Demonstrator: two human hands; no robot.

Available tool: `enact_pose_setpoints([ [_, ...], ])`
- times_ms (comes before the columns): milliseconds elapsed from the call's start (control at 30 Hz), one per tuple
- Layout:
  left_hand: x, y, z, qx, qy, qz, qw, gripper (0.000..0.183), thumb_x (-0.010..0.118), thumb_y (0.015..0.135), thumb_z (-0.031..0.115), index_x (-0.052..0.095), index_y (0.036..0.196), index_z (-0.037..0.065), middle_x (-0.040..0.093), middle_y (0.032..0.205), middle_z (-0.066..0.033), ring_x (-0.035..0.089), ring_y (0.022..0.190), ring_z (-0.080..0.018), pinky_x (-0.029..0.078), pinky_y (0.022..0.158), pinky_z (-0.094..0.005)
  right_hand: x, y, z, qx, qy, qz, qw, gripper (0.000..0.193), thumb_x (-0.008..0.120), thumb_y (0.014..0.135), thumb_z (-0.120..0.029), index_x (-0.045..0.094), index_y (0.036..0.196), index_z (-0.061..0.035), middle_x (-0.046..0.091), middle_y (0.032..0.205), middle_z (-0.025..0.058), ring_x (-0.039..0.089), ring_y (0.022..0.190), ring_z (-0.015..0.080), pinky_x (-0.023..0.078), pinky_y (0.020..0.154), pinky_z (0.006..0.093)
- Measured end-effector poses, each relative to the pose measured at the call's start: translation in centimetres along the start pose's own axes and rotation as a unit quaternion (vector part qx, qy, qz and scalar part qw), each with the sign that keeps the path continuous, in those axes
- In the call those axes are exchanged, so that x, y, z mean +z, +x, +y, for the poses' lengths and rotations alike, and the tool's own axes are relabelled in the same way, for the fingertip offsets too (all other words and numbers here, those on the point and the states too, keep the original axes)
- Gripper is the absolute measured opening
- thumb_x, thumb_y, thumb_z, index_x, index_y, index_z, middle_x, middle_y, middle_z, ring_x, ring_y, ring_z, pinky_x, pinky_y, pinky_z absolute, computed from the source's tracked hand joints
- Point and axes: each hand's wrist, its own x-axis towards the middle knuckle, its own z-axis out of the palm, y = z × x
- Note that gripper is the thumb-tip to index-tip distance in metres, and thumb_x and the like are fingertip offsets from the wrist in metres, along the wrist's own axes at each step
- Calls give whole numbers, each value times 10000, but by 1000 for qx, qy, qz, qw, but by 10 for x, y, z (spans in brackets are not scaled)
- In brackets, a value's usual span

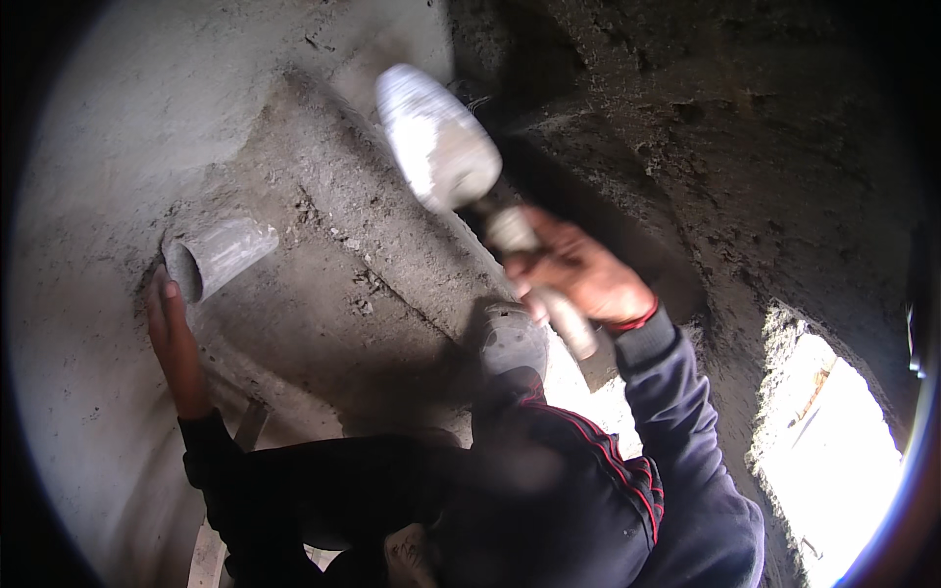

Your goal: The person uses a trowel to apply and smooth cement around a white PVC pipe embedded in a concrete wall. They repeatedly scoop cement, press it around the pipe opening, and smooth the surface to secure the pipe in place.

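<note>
My right hand point(588, 279) is wrapped round the pale handle of a trowel point(431, 137). Its leaf-shaped metal blade points up and to the left, over a rough cement ledge, and is smeared by motion. At the left, my left hand point(174, 338) lies with fingers stretched along the pale wall, just below the dark end of a short grey pipe point(233, 253). Its fingertips are close to that pipe end; whether they touch it I cannot tell. Nothing shows in this hand.
Rough cement point(333, 167) with loose crumbs runs along the wall's foot. A grey rounded piece point(515, 343) stands near my knee. Dark rough walling point(765, 167) rises at the right, above a bright sunlit opening point(828, 451). A wooden bar point(208, 554) is at lower left.
</note>
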Motion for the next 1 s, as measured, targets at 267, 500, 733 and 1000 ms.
enact_pose_setpoints([
  [267, 5, 12, -7, 24, 41, -9, 999, 699, 565, 1066, 465, 478, 1524, -57, 508, 1552, -239, 508, 1422, -345, 377, 1188, -414, 113, 84, 160, 172, -202, -298, 917, 412, 593, 1065, -412, 613, 1270, -55, 660, 1013, 97, 672, 846, 183, 576, 779, 393],
  [500, 5, 1, 5, 16, 26, -12, 999, 717, 663, 1028, 421, 476, 1517, -68, 515, 1521, -274, 528, 1399, -341, 432, 1162, -414, 118, 86, 267, -136, -584, -236, 764, 471, 598, 1046, -459, 615, 1278, -49, 661, 1156, 209, 648, 1117, 301, 525, 925, 501],
  [733, 6, 4, -3, 16, -20, -12, 1000, 797, 711, 987, 458, 467, 1510, -91, 479, 1527, -306, 525, 1388, -395, 441, 1154, -437, 130, 93, 203, 89, -248, 1, 965, 646, 608, 1021, -440, 434, 1364, 80, 656, 858, 216, 667, 708, 394, 551, 680, 469],
  [1000, 2, -1, -7, 19, -14, -12, 1000, 869, 718, 965, 501, 441, 1518, -110, 447, 1540, -336, 514, 1403, -416, 446, 1162, -451, 162, 124, 200, 19, -364, 98, 926, 553, 592, 1014, -409, 438, 1255, 65, 659, 986, 391, 639, 963, 584, 492, 867, 603],
])
